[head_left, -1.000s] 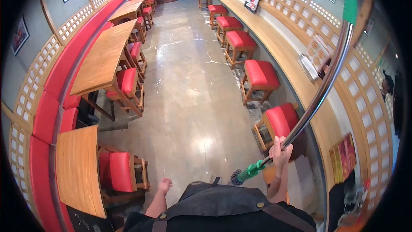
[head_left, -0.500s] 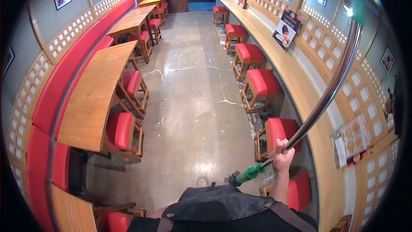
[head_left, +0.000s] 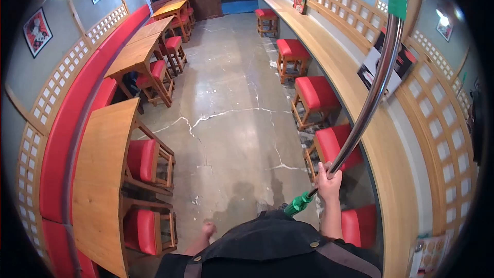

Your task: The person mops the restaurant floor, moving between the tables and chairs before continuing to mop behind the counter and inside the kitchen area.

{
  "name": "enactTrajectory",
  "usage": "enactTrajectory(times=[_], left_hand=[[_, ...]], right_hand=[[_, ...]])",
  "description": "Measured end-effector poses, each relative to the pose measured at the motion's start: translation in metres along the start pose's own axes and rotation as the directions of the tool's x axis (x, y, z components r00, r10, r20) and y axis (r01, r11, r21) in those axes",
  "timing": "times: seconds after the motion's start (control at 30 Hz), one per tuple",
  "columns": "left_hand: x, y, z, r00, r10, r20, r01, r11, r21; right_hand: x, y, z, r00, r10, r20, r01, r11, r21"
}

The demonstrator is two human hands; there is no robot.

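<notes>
My right hand [head_left: 329,183] is wrapped round the shiny metal handle of a mop [head_left: 373,98], which slants up to the right past the counter. Green plastic covers the handle's top end. Below my fist sits the mop's green clamp [head_left: 298,204], close to my body. Its dark strands are mostly hidden behind my black apron [head_left: 262,237]. My left hand [head_left: 207,228] hangs low beside the apron, small in view, with curled fingers and nothing visible in them.
On the left, wooden tables [head_left: 100,175] stand along a red bench [head_left: 64,154], with red stools [head_left: 143,159] beside them. To the right, a long wooden counter [head_left: 355,80] has red-topped stools [head_left: 316,92] under its edge. Between them runs a cracked concrete floor [head_left: 226,144] towards a doorway.
I have moved forward along the aisle, so tables and stools come nearer. The mop handle stands steeper, still in my right hand. My left hand has come into view.
</notes>
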State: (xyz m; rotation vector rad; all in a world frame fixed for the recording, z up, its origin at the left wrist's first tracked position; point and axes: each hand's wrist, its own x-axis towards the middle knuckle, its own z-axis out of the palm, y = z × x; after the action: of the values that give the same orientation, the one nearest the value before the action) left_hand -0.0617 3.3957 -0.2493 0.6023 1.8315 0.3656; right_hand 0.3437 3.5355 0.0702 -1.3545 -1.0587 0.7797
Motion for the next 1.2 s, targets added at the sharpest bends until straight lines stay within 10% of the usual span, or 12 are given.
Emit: enactTrajectory(times=[0.07, 0.17, 0.3, 0.5, 0.63, 0.67, 0.7, 0.87, 1.07, 1.13, 1.2], left_hand=[[0.054, -0.005, 0.016, 0.891, 0.024, 0.454, -0.021, 1.0, -0.012], [0.072, 0.048, -0.003, 1.0, 0.012, 0.01, -0.011, 0.994, -0.11], [0.162, 0.09, -0.022, 0.981, -0.192, -0.022, 0.163, 0.885, -0.436], [0.287, 0.224, -0.086, 0.999, -0.021, 0.049, 0.006, 0.959, 0.285], [0.427, 0.362, -0.131, 0.907, 0.302, 0.295, -0.421, 0.593, 0.686], [0.44, 0.434, -0.173, 0.927, 0.177, 0.331, -0.343, 0.758, 0.555], [0.452, 0.49, -0.175, 0.995, 0.093, -0.039, -0.077, 0.95, 0.304], [0.577, 0.716, -0.226, 0.931, 0.335, -0.148, -0.359, 0.912, -0.196], [0.669, 0.856, -0.211, 0.929, 0.308, -0.207, -0.353, 0.904, -0.239], [0.675, 0.881, -0.202, 0.991, 0.1, 0.089, -0.09, 0.99, -0.108], [0.723, 0.881, -0.198, 0.814, 0.306, 0.494, -0.344, 0.939, -0.014]], right_hand=[[0.064, -0.007, 0.032, 0.992, -0.069, 0.109, 0.065, 0.997, 0.034], [0.156, -0.01, 0.089, 0.984, -0.053, 0.17, 0.046, 0.998, 0.043], [0.27, 0.016, 0.17, 0.988, -0.072, 0.137, 0.077, 0.997, -0.031], [0.442, 0.037, 0.288, 0.999, -0.04, 0.015, 0.041, 0.995, -0.088], [0.557, 0.022, 0.347, 0.988, -0.157, -0.011, 0.157, 0.987, -0.032], [0.582, 0.016, 0.362, 0.989, -0.145, -0.022, 0.144, 0.989, -0.031], [0.607, 0.013, 0.376, 0.993, -0.109, -0.04, 0.109, 0.994, -0.01], [0.743, 0.069, 0.441, 0.991, -0.127, -0.053, 0.125, 0.992, -0.029], [0.936, 0.107, 0.535, 0.995, -0.1, -0.001, 0.1, 0.994, -0.052], [0.993, 0.105, 0.568, 0.997, -0.072, 0.032, 0.074, 0.995, -0.06], [1.054, 0.096, 0.604, 0.984, -0.134, 0.113, 0.141, 0.989, -0.049]])
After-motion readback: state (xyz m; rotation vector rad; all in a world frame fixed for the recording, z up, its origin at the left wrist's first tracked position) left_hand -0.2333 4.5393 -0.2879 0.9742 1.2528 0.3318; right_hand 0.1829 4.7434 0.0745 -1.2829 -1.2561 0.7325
